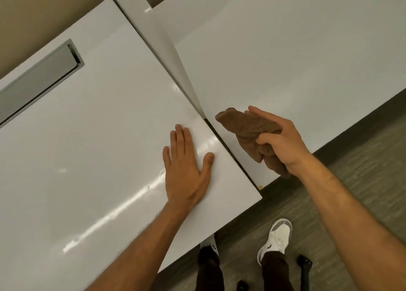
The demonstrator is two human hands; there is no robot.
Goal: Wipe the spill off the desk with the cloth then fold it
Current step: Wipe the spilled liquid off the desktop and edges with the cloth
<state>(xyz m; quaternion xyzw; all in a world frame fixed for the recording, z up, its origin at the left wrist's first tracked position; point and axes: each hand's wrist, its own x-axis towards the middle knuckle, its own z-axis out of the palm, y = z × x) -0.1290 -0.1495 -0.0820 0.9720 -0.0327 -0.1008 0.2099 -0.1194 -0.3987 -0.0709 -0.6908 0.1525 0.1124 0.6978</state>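
Left hand braces the desk, right hand carries the bunched cloth.

The left hand (186,170) lies flat, fingers spread, on the white desk (92,137) near its front right corner, gripping nothing. Just right of it, across the seam, the right hand (279,141) is clenched on the brown cloth (243,126), whose long axis runs up-left from the fist, apparently just above the adjoining desktop's front edge. The right hand likely leads the wiping; I cannot make out any clear spill.

White desk (98,119) bears a flat left hand (186,172).
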